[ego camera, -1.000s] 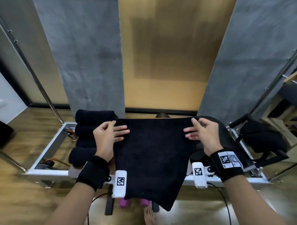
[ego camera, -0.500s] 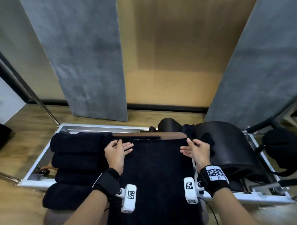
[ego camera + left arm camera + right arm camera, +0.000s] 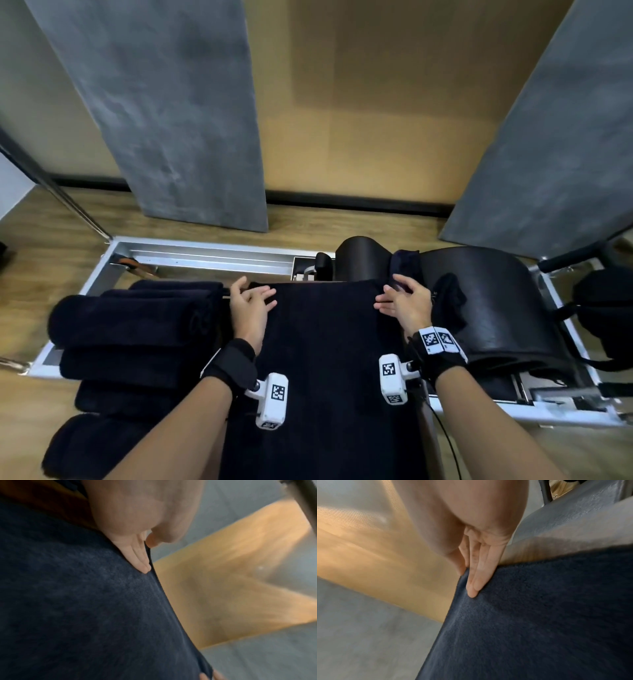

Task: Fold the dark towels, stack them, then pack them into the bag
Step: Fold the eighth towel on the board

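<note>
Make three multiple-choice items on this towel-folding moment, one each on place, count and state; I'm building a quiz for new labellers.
1. Where do the rolled towels lie?
A. left of the spread towel
B. right of it
C. on it

2. How many hands touch the spread towel?
A. none
B. one
C. two

3. How does each hand grip it?
A. fist bunching the middle
B. thumb and fingers pinching a far corner
C. palms flat mid-cloth

Key: 1 A, the rolls sit beside the left hand. 2 C, the right hand holds it too. 3 B, both wrist views show the pinch.
</note>
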Demonstrator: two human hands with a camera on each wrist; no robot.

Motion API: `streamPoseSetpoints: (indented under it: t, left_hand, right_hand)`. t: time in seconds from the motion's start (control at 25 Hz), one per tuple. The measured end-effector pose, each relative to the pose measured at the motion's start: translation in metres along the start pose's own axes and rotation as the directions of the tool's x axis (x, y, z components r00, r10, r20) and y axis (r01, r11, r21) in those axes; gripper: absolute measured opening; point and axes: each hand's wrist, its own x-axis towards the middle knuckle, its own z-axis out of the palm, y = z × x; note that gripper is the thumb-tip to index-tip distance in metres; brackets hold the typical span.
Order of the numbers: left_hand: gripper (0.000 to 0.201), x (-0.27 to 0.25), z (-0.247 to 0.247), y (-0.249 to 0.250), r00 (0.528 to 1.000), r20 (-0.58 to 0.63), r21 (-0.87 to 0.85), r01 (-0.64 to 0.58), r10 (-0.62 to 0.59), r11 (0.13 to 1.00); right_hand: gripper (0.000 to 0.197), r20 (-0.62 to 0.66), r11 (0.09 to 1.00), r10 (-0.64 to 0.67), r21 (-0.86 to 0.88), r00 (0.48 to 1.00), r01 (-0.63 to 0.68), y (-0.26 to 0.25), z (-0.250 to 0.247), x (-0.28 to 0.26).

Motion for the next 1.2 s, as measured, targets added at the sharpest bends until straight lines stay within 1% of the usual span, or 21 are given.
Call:
streamPoseSetpoints:
  t: [0.04,0.12,0.2,0.24,0.36,0.44,0.52,0.6,0.68,0.76,0.8,0.88,0.96,1.04,1.12,1.16,1.2]
  left_hand:
    - [0.045,-0.006,-0.003,-0.001,0.999,0.039,0.041,-0.037,0.035,0.998]
    - [0.042,-0.019,-0.012,-0.002,0.993,0.093,0.082,-0.087,0.079,0.993]
    - [0.032,-0.035,-0.025,-0.006,0.983,0.135,0.148,-0.145,0.125,0.978]
    - [0.026,-0.044,-0.035,-0.008,0.975,0.159,0.218,-0.191,0.159,0.957]
    - [0.013,-0.076,-0.072,-0.018,0.938,0.259,0.415,-0.322,0.229,0.851]
    - [0.011,-0.099,-0.097,-0.026,0.916,0.326,0.519,-0.380,0.233,0.766]
    - [0.013,-0.122,-0.119,-0.037,0.897,0.379,0.593,-0.425,0.229,0.684]
    - [0.016,-0.146,-0.142,-0.047,0.884,0.418,0.641,-0.451,0.209,0.622]
    - [0.019,-0.165,-0.166,-0.059,0.878,0.450,0.690,-0.456,0.160,0.562]
    - [0.019,-0.180,-0.186,-0.068,0.888,0.448,0.749,-0.435,0.101,0.499]
    - [0.018,-0.186,-0.193,-0.071,0.895,0.439,0.770,-0.423,0.084,0.478]
    - [0.017,-0.195,-0.203,-0.076,0.903,0.422,0.790,-0.409,0.078,0.456]
    - [0.016,-0.204,-0.208,-0.076,0.904,0.419,0.795,-0.412,0.088,0.445]
    - [0.017,-0.209,-0.210,-0.076,0.890,0.445,0.799,-0.446,0.102,0.404]
    - [0.021,-0.214,-0.207,-0.074,0.866,0.488,0.806,-0.494,0.105,0.326]
    - [0.021,-0.216,-0.204,-0.071,0.859,0.499,0.804,-0.508,0.114,0.309]
    - [0.019,-0.216,-0.199,-0.065,0.854,0.502,0.797,-0.518,0.134,0.310]
  right_hand:
    - [0.031,0.012,0.999,-0.037,0.012,0.999,0.037,0.002,-0.002,-0.006]
    - [0.034,0.031,0.994,-0.106,0.014,0.994,0.105,0.007,-0.007,-0.025]
    - [0.028,0.043,0.990,-0.137,-0.015,0.990,0.138,0.013,-0.012,-0.049]
    - [0.024,0.058,0.990,-0.138,-0.033,0.989,0.140,0.018,-0.016,-0.064]
    - [0.012,0.155,0.984,-0.114,-0.118,0.981,0.133,0.034,-0.028,-0.116]
    - [0.009,0.231,0.970,-0.073,-0.210,0.970,0.123,0.047,-0.037,-0.152]
    - [0.009,0.275,0.950,-0.033,-0.291,0.961,0.116,0.062,-0.047,-0.180]
    - [0.006,0.275,0.918,-0.017,-0.377,0.961,0.125,0.079,-0.061,-0.208]
    - [0.003,0.235,0.857,-0.044,-0.491,0.971,0.157,0.096,-0.080,-0.230]
    - [0.010,0.180,0.787,-0.075,-0.594,0.981,0.169,0.111,-0.102,-0.246]
    - [0.012,0.157,0.768,-0.078,-0.620,0.985,0.160,0.116,-0.111,-0.252]
    - [0.015,0.128,0.757,-0.064,-0.640,0.990,0.132,0.126,-0.124,-0.259]
    - [0.016,0.122,0.739,-0.070,-0.660,0.990,0.133,0.132,-0.128,-0.264]
    - [0.017,0.125,0.715,-0.097,-0.682,0.987,0.157,0.135,-0.128,-0.264]
    - [0.019,0.140,0.708,-0.089,-0.687,0.986,0.161,0.134,-0.127,-0.263]
    - [0.019,0.157,0.712,-0.081,-0.682,0.984,0.168,0.132,-0.125,-0.262]
    - [0.020,0.179,0.721,-0.083,-0.668,0.980,0.183,0.126,-0.123,-0.259]
